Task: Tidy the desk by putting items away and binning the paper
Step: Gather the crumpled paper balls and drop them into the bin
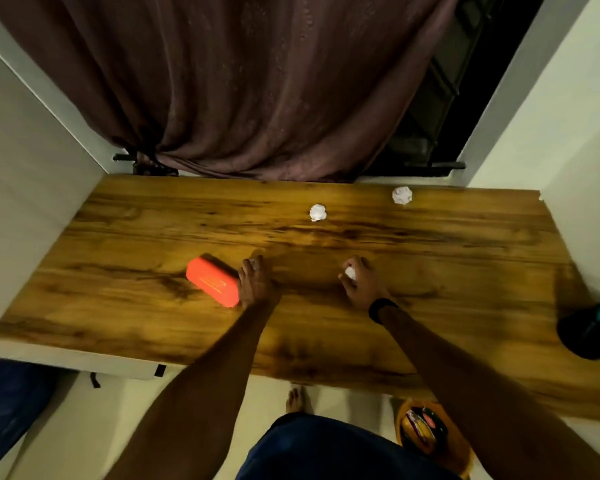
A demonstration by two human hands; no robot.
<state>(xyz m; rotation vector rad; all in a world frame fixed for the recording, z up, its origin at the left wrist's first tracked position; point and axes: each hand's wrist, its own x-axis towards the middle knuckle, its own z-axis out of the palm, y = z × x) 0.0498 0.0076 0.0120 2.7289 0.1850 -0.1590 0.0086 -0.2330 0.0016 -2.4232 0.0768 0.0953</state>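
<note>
Orange waste bin [433,434] on floor at 5 o'clock. Right hand [361,282] curled round a white crumpled paper ball [350,273]; left hand [255,284] closed on a white scrap, touching the orange plastic case [213,286]. Two more paper balls [318,212] [401,195] at 12–1 o'clock. Risk: full hands fumble those far ones.

View: single head-worn wide-angle camera.
Facing: steeply down and forward over the brown wood-grain worktop [430,244].
Nearness: both forearms rise from the lower edge of the frame.
Reach: dark maroon curtain [257,81] fills the top; pale floor [343,400] along the bottom.
</note>
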